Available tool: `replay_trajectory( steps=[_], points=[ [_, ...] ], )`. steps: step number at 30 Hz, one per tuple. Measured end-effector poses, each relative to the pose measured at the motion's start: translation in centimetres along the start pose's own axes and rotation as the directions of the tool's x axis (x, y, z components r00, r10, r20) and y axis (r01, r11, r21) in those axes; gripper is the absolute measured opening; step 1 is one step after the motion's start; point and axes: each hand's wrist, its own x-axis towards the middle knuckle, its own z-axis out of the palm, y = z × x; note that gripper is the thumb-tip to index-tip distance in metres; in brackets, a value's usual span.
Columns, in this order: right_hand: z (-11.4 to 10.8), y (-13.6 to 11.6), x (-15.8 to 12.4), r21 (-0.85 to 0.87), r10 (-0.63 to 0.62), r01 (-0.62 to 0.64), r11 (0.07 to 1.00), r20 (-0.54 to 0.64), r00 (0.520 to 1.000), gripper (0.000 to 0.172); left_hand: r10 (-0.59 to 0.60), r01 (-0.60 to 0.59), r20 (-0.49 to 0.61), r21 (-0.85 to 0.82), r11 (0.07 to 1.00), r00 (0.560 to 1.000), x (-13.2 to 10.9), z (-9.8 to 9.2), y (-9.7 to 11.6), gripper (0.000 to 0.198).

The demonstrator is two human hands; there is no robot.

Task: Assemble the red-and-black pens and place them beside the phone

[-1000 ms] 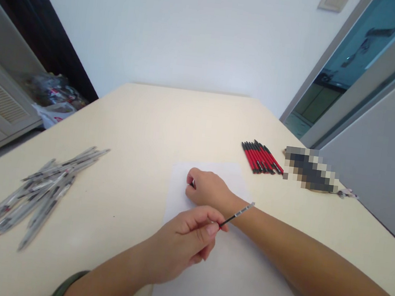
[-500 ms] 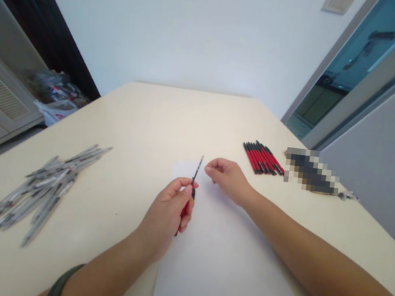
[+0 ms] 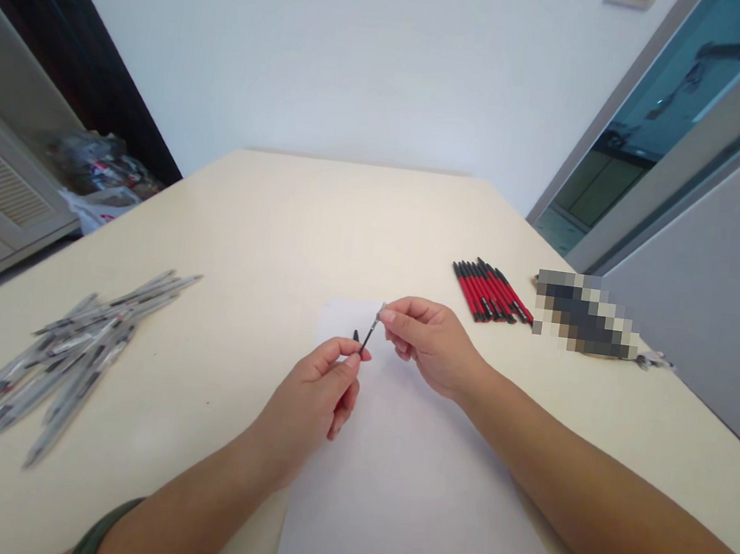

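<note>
My left hand (image 3: 319, 388) is closed, with a thin dark pen refill (image 3: 369, 334) pinched between thumb and forefinger. Within the same hand is a red-and-black pen (image 3: 356, 336); its black end pokes up behind the forefinger and the fingers cover most of its body. My right hand (image 3: 426, 338) pinches the upper end of the refill between thumb and fingertips, so the refill slants up from the left hand to the right. Both hands are over a white sheet of paper (image 3: 421, 517).
Several clear pens in wrappers (image 3: 81, 349) lie heaped at the left of the cream table (image 3: 350, 221). A row of red-and-black pens (image 3: 490, 292) lies at the right, beside a pixelated dark object (image 3: 584, 319). A white wall (image 3: 369, 61) stands behind the table.
My right hand has come down to the refill's upper end and now pinches it; before, it was apart from it. The pen's black end now shows left of the refill. The view has shifted slightly.
</note>
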Motion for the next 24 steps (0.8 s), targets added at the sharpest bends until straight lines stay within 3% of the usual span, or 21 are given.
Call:
replay_trajectory(
  steps=[6, 13, 17, 20, 24],
  points=[
    [0.3, 0.0, -0.1, -0.052, 0.020, -0.020, 0.998, -0.006, 1.000, 0.018, -0.008, 0.008, 0.009, 0.029, 1.000, 1.000, 0.1, 0.0, 0.0, 0.018],
    [-0.6, 0.1, 1.0, -0.010, -0.011, 0.009, 1.000, -0.171, 0.985, 0.016, -0.010, 0.012, -0.047, 0.031, 0.999, 0.999, 0.2, -0.2, -0.4, 0.017],
    [-2.1, 0.3, 1.6, -0.228, 0.066, -0.109, 0.967, -0.191, 0.979, 0.015, -0.027, 0.018, -0.135, -0.064, 0.998, 0.990, 0.4, -0.5, -0.4, 0.017],
    [-2.3, 0.5, 1.3, -0.597, 0.124, -0.181, 0.781, -0.137, 0.983, 0.014, -0.040, 0.022, -0.156, -0.118, 0.993, 0.987, 0.6, -0.5, -0.4, 0.016],
    [-1.2, 0.8, 0.6, -0.929, 0.081, -0.086, 0.359, -0.061, 0.995, 0.015, -0.040, 0.019, -0.146, -0.139, 0.990, 0.989, 0.6, -0.6, -0.4, 0.016]
  ],
)
